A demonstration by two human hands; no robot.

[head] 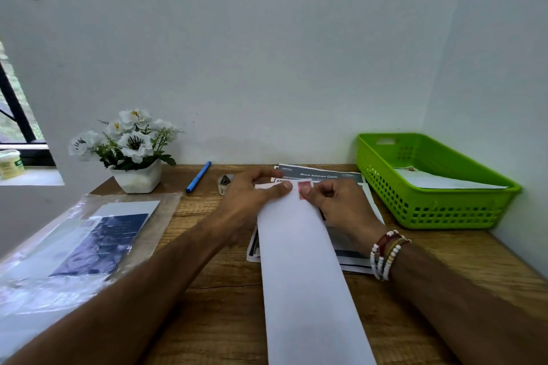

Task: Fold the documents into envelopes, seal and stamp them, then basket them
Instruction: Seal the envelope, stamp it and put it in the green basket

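A long white envelope (pixel 305 261) lay lengthwise down the middle of the wooden desk (pixel 225 305), its far end resting on a stack of printed documents (pixel 321 176) (the top sheet's heading read "Store Kitchen Cloth"). A red stamp (pixel 304 187) sat at the envelope's far right corner. The left hand (pixel 255 191) was spread fairly wide, its fingers loosely extended and its thumb pressing the envelope's far end just left of the stamp. The right hand (pixel 341 204), with beaded bracelets (pixel 385 255) at its wrist, was narrow, its fingers curled in and its fingertips pinching down on the stamp's near edge.

At the far right stood a green basket (pixel 430 210) with a finished envelope (pixel 439 182) lying in it. A blue pen (pixel 198 176) lay far left of the hands, beside a white pot of artificial flowers (pixel 138 179). A clear plastic packet (pixel 89 240) lay at the near left.
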